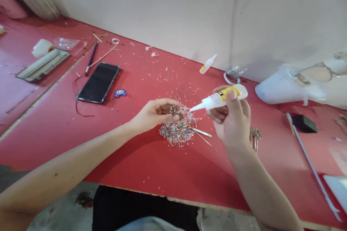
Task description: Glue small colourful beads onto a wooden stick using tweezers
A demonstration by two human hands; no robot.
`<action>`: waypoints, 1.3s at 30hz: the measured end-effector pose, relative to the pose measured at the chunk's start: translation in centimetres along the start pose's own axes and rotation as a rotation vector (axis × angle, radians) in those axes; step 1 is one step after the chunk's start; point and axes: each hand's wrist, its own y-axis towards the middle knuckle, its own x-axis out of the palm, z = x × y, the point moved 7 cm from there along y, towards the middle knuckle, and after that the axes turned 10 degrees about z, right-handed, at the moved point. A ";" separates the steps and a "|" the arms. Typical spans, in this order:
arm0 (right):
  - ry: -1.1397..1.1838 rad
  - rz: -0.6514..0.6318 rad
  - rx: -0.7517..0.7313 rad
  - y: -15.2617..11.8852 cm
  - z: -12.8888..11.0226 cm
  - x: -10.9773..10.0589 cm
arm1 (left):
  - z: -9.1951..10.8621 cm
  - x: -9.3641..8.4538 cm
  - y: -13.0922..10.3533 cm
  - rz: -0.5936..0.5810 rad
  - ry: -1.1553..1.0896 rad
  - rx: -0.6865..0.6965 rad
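Between its thumb and fingers, my left hand (154,113) pinches a small ornate metal ornament (176,111), gold-toned with open work. My right hand (233,119) is closed round a white glue bottle (217,100) with a yellow label, tilted so its thin nozzle points left at the ornament. The nozzle tip is very near the ornament; whether they touch I cannot tell. Under both hands lies a heap of small shiny rhinestones (176,133). A thin stick (203,139) and a pale flat tweezer-like tool (202,132) stick out from the heap's right side.
On the red table (130,162) lie a phone (99,82), a small blue item (120,93) and a pencil (92,57). Another glue bottle (208,64) lies by the wall. To the right are metal hair forks (255,137), a white plastic cup (282,85) and a black block (304,123).
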 end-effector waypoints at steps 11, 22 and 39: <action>-0.086 0.048 -0.117 -0.7 1.7 -1.2 | -0.1 0.4 -0.2 -0.016 0.124 0.000; -0.195 0.034 -0.125 -1.3 2.5 -1.0 | 0.1 0.2 -0.5 0.034 0.250 0.053; -0.193 0.009 -0.083 -1.5 3.0 -0.9 | 1.0 0.5 -0.6 0.030 0.283 0.125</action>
